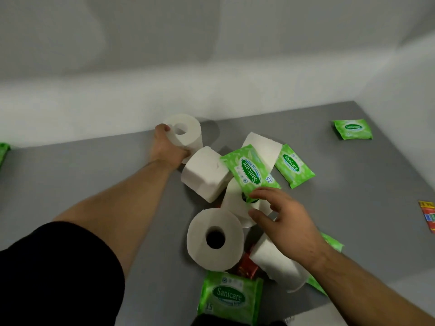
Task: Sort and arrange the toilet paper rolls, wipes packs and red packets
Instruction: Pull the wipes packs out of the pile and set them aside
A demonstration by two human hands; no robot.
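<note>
Fingers of my left hand (pixel 166 147) wrap the far toilet roll (pixel 184 132) | right hand (pixel 286 217) spread open, fingertips on wipes pack (pixel 250 174) | grey table (pixel 94 175)

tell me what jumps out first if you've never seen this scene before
A jumbled heap of white toilet paper rolls and green wipes packs fills the middle of the grey table. The left hand grips a roll at the far edge, and the right hand reaches into the heap.

Black short sleeve (pixel 58 267) on left arm; forearms bare.
</note>
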